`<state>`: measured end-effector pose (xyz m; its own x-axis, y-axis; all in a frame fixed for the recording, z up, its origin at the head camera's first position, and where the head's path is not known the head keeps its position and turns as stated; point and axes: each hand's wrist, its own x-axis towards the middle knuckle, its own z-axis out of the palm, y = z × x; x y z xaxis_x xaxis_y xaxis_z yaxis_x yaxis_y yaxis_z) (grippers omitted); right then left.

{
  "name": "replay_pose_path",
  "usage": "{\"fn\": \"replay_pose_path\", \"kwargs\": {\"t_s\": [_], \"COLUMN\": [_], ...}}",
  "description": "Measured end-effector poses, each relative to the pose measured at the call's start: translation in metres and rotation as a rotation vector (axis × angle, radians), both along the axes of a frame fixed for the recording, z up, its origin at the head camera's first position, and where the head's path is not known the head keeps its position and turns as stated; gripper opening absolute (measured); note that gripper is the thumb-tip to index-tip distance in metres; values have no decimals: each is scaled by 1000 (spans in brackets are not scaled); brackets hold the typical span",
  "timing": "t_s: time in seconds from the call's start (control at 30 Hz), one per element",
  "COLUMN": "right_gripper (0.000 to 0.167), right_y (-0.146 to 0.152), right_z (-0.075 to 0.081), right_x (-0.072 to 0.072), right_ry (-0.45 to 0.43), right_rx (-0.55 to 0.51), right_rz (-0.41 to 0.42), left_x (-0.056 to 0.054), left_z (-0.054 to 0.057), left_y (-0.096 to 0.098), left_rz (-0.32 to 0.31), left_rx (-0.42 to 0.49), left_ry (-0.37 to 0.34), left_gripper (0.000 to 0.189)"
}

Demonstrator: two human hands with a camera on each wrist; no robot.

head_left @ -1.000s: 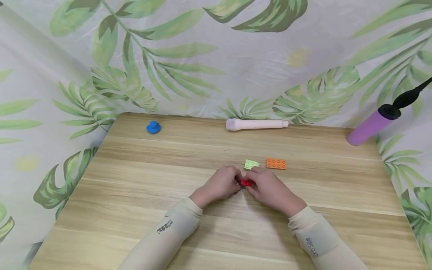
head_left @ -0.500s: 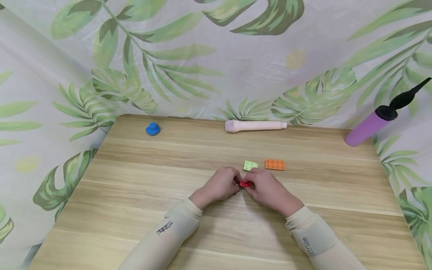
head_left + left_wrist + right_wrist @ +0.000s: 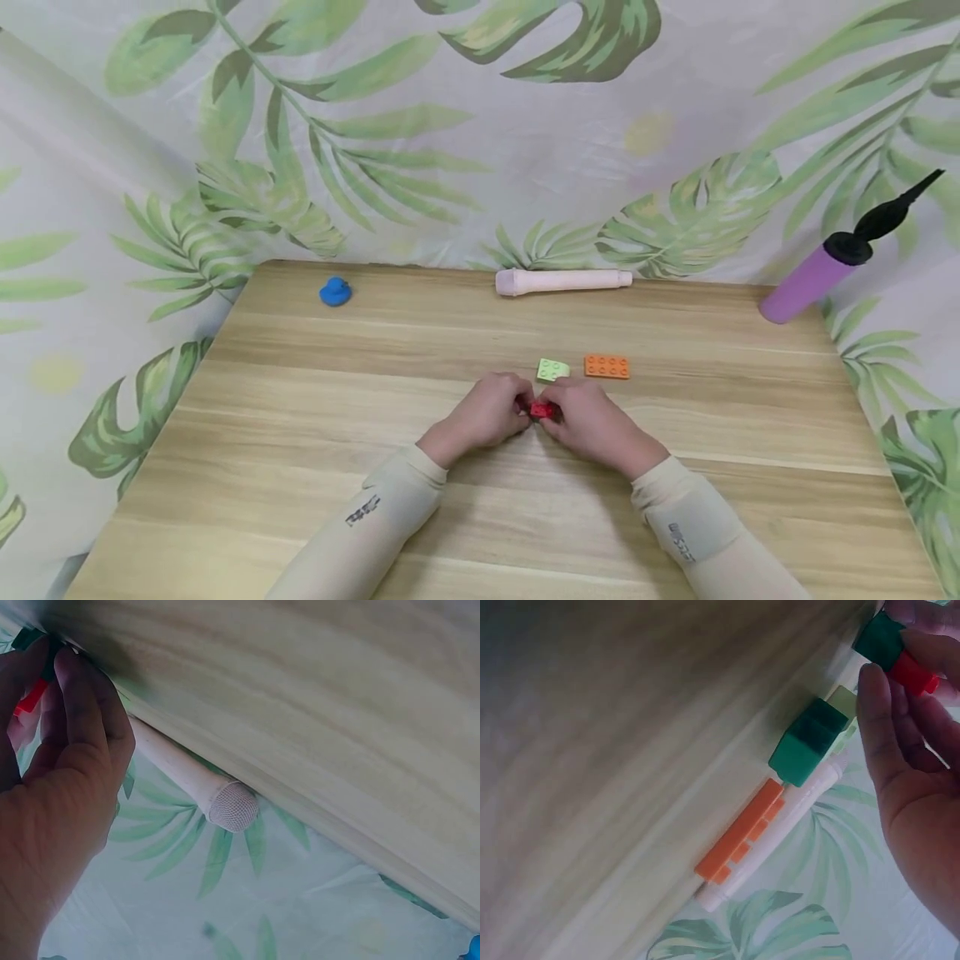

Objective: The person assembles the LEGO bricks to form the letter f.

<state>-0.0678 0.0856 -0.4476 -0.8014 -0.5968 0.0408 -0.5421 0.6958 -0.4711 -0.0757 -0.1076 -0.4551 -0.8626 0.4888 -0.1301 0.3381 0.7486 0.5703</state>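
Observation:
In the head view my left hand and right hand meet near the middle of the table. Between their fingertips is a small red toy brick. The right wrist view shows it joined to a dark green brick, low over the tabletop. The left fingers pinch the dark green brick. The right thumb and fingers pinch around the red brick. Just beyond the hands lies a light green brick, and another dark green brick shows against it in the right wrist view.
An orange studded brick lies right of the light green one. Along the back edge lie a pale pink microphone and a blue rubber duck. A purple hand pump stands at the back right. Leaf-patterned cloth hangs behind.
The head view shifts slightly. Both hands stay together over the same spot, and the red brick shows a slightly different face between the fingertips.

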Motion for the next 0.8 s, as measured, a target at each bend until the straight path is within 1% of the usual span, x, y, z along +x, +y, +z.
{"fn": "replay_pose_path", "kwargs": {"t_s": [0.1, 0.2, 0.27, 0.37, 0.5, 0.6, 0.7, 0.8], "right_gripper": [18, 29, 34, 38, 42, 42, 45, 49], "right_y": [1, 4, 7, 13, 35, 58, 76, 86], "right_z": [0, 2, 4, 9, 19, 24, 22, 15], "right_x": [2, 5, 7, 9, 4, -7, -19, -30], "right_ry": [-56, -127, -162, -172, -159, -125, -81, -51], "right_rx": [20, -4, -28, -32, 7, 41, 88, 122], "right_rz": [-4, -6, -2, -16, -101, -165, -210, -222], "left_x": [0, -1, -1, -1, 1, 5, 9, 12], "left_z": [-3, -3, -2, -2, 2, 4, 5, 4], "left_y": [-1, -2, -2, -3, -4, -2, 1, 6], "left_rz": [-5, 4, 15, 28, 35, 36, 30, 13], "left_rx": [2, 18, 28, 39, 42, 48, 26, -14], "left_ry": [-1, -4, -4, -15, -54, -83, -80, -45], "left_gripper": [9, 7, 6, 7, 18, 33, 43, 41]}}
